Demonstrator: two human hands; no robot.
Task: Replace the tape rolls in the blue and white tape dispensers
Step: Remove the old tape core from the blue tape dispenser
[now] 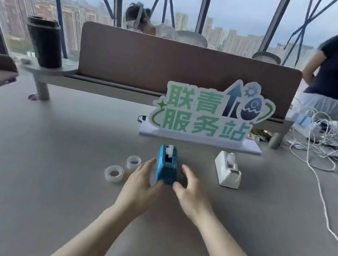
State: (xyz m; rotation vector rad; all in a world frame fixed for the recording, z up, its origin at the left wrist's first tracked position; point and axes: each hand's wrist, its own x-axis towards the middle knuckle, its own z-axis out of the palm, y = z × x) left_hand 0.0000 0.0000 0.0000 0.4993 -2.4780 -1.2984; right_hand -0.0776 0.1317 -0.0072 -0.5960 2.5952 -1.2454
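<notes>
The blue tape dispenser (167,165) stands on the grey table (48,164) in front of me, with a white spool in its slot. My left hand (141,184) rests against its left side, thumb touching the near end. On the dispenser's right side my right hand (190,191) has its fingers spread, fingertips at the near end. The white tape dispenser (228,169) stands to the right, untouched, a roll in it. Two clear tape rolls lie left of my hands, one nearer (114,173) and one farther (133,162).
A green-lettered sign on a white base (200,138) stands just behind both dispensers. A brown desk divider (130,60) runs across the back, with a black tumbler (46,42) at its left. White cables (322,150) sprawl at the right. Two people are beyond the table.
</notes>
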